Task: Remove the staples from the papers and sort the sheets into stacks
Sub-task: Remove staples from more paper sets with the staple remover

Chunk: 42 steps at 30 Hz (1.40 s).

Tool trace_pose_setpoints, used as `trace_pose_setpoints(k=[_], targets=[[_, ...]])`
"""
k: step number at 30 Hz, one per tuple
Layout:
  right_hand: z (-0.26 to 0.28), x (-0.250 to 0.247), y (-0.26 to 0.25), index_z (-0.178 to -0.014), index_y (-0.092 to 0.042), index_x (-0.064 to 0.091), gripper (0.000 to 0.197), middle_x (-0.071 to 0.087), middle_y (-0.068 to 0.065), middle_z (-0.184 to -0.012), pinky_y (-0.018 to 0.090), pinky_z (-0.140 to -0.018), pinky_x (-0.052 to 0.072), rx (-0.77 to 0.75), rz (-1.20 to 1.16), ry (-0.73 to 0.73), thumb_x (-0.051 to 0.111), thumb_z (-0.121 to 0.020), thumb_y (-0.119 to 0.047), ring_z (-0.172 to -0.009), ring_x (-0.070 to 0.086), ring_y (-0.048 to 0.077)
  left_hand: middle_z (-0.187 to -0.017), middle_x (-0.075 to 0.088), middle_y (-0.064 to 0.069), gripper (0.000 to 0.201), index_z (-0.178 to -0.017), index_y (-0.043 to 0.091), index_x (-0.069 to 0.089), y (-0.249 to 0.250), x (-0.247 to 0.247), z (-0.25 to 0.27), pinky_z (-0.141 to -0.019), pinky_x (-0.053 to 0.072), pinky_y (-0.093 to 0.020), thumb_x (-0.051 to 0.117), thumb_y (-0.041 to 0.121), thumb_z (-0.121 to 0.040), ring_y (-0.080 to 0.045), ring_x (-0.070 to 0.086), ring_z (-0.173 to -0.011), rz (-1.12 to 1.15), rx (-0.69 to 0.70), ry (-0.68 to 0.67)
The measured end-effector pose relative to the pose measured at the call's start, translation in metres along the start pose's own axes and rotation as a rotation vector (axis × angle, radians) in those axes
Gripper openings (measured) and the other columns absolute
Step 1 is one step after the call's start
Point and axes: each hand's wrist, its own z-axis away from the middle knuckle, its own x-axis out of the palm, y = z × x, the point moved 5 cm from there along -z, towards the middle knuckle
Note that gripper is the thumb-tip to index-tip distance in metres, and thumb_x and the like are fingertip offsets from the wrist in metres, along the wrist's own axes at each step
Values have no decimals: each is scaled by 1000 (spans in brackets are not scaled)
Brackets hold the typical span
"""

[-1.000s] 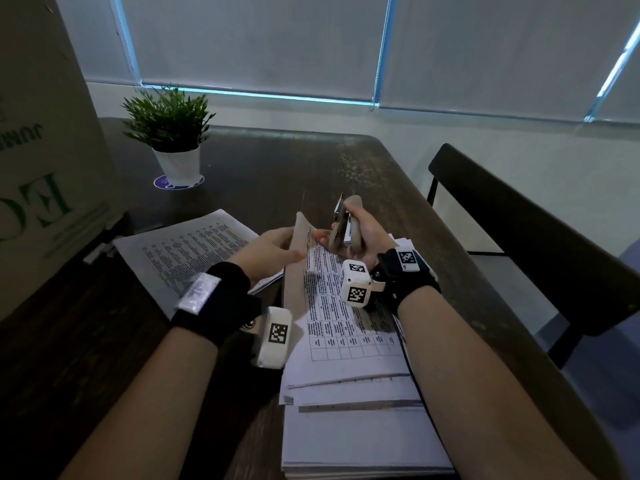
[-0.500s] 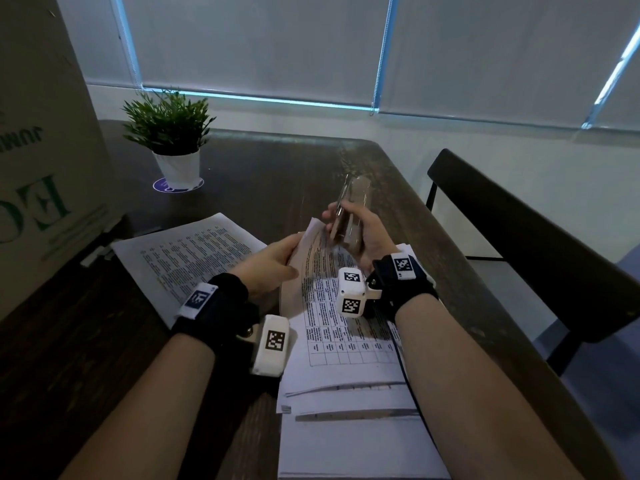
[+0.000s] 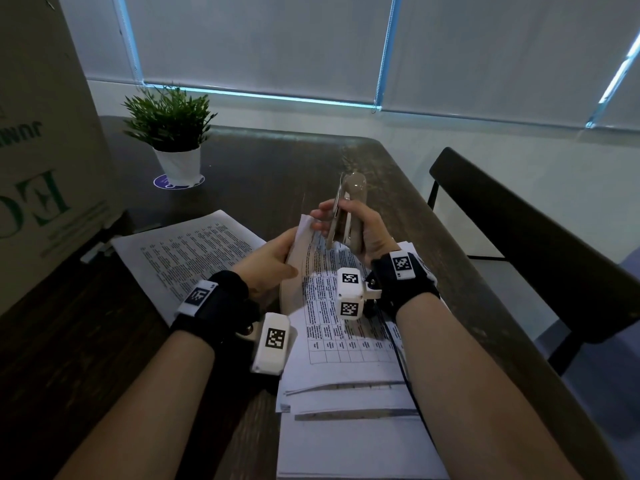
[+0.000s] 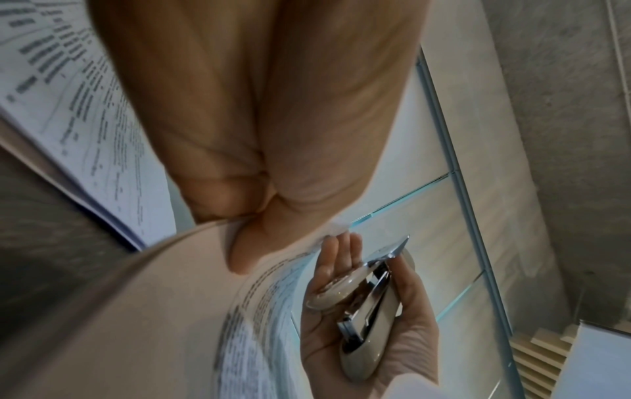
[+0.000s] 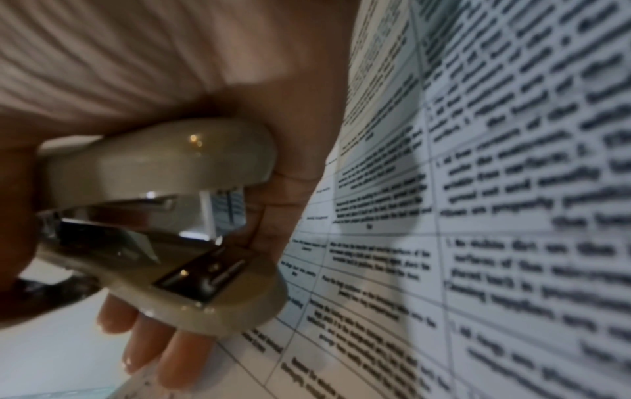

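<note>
Beige stapler (image 3: 349, 216) gripped in right hand (image 3: 360, 233), table centre; sheet corner (image 3: 304, 233) pinched by left hand (image 3: 273, 261) at nine o'clock. Corner best kept taut, staple hooked squarely.

Dim room — cool light leaks round the window blinds (image 3: 263, 46), leaving the bench (image 3: 277, 161) dark. Wide-angle bending curves the edges; wrist views blur close up — printed text (image 5: 512, 189) smears.

Potted plant (image 3: 168, 133) on dark table (image 3: 277, 161), cardboard box (image 3: 45, 150) left, black chair (image 3: 519, 230) right.
</note>
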Motion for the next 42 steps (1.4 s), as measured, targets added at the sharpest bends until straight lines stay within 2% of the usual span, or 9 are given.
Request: trace_pose_setpoints(k=[6,10,13,20,22,26,30,36,42], targets=[[1,0,-2,-97,-1,65,32,73,12,-89,32,-74,58,-11,34,-8,56,-83,-29,-79,70,23,-142,40,3,97,-149,39,10,0,-2,-2,-102,43,-46,54,-15,-82,-20,38,-132,19,31,-18],[1,0,-2,-94,-1,64,31,73,11,-85,32,-74,58,-18,37,-6,55,-83,-29,-77,71,23,-140,35,4,109,-147,40,-9,4,-1,-2,-72,54,-19,50,-23,-81,-10,47,-115,106,54,-22],[1,-1,0,-93,-2,65,30,71,11,-84,32,-74,58,-12,55,-3,57,-83,-29,-76,70,23,-148,32,-1,110,-147,41,-10,5,0,-1,-72,55,-19,51,-23,-81,-15,49,-121,96,65,-24],[0,6,0,-88,-5,65,28,68,8,-82,34,-70,52,25,107,-22,58,-81,-31,-70,64,21,-123,55,5,95,-147,40,9,6,-2,0,-90,53,-38,46,-21,-84,-19,60,-113,203,143,29],[-1,6,0,-88,-5,66,27,68,9,-84,34,-73,53,23,113,-27,59,-81,-31,-73,64,23,-113,64,5,92,-142,44,14,9,-6,2,-81,57,-34,45,-21,-85,-15,67,-99,210,197,74],[-3,7,-1,-87,-6,65,26,65,9,-80,34,-70,53,18,105,-28,58,-83,-31,-72,62,22,-96,66,8,45,-117,26,42,14,-7,6,-62,56,-19,48,-10,-90,3,68,-80,120,222,130],[-3,8,-4,-86,-7,64,27,64,10,-80,34,-68,52,0,112,-26,56,-87,-33,-71,61,21,-96,64,14,19,-104,28,55,8,-10,3,-78,53,-24,50,13,-95,2,61,-91,-30,202,186],[-8,-5,-23,-111,-5,59,34,70,8,-87,40,-89,54,-237,-45,362,56,-96,-36,-81,68,20,-92,67,9,21,-91,28,65,8,-10,3,-77,54,-23,51,13,-95,0,63,-86,-8,229,194],[1,13,-22,-105,-11,62,24,70,3,-83,41,-92,53,-230,168,336,57,-96,-33,-82,67,18,-92,69,4,21,-93,23,67,10,-8,4,-74,56,-23,50,10,-95,0,67,-80,71,229,171]])
